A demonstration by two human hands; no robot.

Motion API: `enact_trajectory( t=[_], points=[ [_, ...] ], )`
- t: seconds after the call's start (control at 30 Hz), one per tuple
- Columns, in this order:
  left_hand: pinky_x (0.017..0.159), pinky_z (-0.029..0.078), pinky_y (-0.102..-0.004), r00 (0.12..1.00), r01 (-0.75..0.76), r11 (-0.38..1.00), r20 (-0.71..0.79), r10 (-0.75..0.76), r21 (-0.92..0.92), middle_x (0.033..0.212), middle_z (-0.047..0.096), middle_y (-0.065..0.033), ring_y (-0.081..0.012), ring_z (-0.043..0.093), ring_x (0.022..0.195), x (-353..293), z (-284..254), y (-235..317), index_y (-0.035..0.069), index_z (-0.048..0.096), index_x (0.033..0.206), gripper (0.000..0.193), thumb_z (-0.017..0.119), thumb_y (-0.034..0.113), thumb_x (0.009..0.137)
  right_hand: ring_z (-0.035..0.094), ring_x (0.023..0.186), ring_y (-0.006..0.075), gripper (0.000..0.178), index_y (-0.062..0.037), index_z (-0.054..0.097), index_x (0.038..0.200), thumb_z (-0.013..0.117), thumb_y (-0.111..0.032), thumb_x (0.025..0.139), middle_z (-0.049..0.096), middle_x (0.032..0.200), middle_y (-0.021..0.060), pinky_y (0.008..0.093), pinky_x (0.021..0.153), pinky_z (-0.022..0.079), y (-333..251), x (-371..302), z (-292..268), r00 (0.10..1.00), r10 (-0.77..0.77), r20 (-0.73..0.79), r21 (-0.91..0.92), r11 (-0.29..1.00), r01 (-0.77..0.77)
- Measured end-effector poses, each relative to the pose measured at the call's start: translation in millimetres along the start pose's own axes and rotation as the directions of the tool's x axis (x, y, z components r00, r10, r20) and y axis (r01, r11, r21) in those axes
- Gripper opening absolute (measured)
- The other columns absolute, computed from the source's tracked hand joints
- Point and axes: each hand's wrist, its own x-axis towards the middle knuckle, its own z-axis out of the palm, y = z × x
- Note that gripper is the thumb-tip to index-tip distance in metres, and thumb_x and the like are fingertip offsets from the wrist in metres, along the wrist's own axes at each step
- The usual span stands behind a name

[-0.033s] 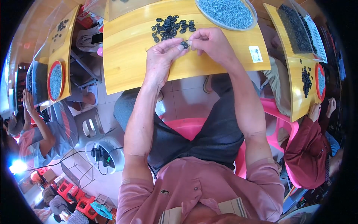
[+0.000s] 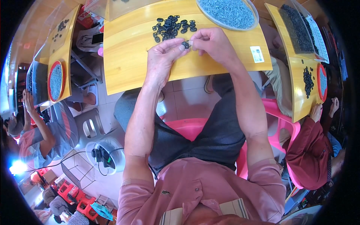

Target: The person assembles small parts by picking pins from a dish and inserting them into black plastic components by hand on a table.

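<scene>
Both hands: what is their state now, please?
Left hand: closed, pinching a small black part.
Right hand: pinched closed beside it; anything held is too small to tell.

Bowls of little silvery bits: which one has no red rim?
The big middle bowl: its rim is pale; the left bowl and right bowl have red rims.

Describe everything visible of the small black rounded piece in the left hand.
The small black rounded piece looks like plastic; its finer parts and tilt are too small to tell. The left hand pinches it between thumb and fingers, over the yellow wood-look table, near a pile of black pieces. The right hand is at its right side, contact unclear.
</scene>
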Motion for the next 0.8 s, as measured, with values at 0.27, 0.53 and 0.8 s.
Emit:
enact_trajectory(
  t=[0.27, 0.53, 0.8],
  points=[
    [0.085, 0.057, -0.0292, 1.000, 0.005, 0.998, -0.027, -0.003, 0.063, 0.099, 0.070, -0.0180, -0.0233, 0.070, 0.089, -2, 2, 0, -0.009, 0.064, 0.109, 0.025, 0.070, -0.002, 0.086, 0.060, 0.055, 0.0101, 0.016, 0.0017, 0.068, 0.077, 0.065, -0.014, 0.078, 0.067, 0.068, 0.0061, 0.0242, 0.052, 0.047, -1, 0, 3, 0.998, 0.052, 0.045, 0.075, 0.996, -0.055],
    [0.082, 0.056, -0.0262, 0.998, -0.059, 0.997, -0.003, 0.060, 0.052, 0.095, 0.070, -0.0121, -0.0169, 0.069, 0.085, -2, 4, -2, -0.007, 0.065, 0.112, 0.030, 0.072, -0.003, 0.084, 0.059, 0.059, 0.0081, 0.017, -0.0024, 0.068, 0.082, 0.066, -0.019, 0.083, 0.066, 0.071, 0.0029, 0.0228, 0.056, 0.045, -5, -3, 2, 0.995, 0.076, 0.068, 0.121, 0.989, -0.083],
    [0.075, 0.053, -0.0222, 0.976, -0.218, 0.876, 0.108, 0.190, 0.431, 0.089, 0.069, -0.0025, -0.0077, 0.064, 0.079, -4, 3, -4, 0.000, 0.070, 0.110, 0.030, 0.076, 0.001, 0.081, 0.057, 0.063, 0.0064, 0.019, -0.0059, 0.068, 0.085, 0.067, -0.025, 0.085, 0.061, 0.068, -0.0018, 0.0214, 0.060, 0.042, 3, 1, -5, 0.983, 0.089, 0.159, 0.148, 0.982, -0.113]
  ],
)
